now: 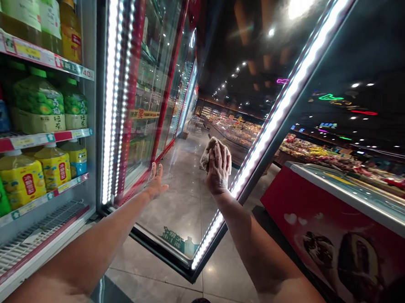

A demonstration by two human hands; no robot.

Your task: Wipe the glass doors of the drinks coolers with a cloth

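My right hand (pixel 219 171) presses a crumpled beige cloth (pixel 207 155) flat against the inside of a glass door (pixel 182 200). Its fingers lie over the cloth, pointing up. Further left, my left hand (pixel 156 184) is held out with the fingers apart and nothing in it, near the same pane; whether it touches the glass I cannot tell. The door stands swung out from the drinks cooler, with bright light strips (pixel 257 145) along its sides and a dark bottom frame (pixel 163 254).
At left, cooler shelves (pixel 35 141) hold several large drink bottles (pixel 41 98), above a white wire rack (pixel 28 250). A red chest freezer (pixel 314 231) stands close on the right. More red-framed coolers (pixel 172 76) line the aisle, with grey tiled floor (pixel 188 164) beyond the glass.
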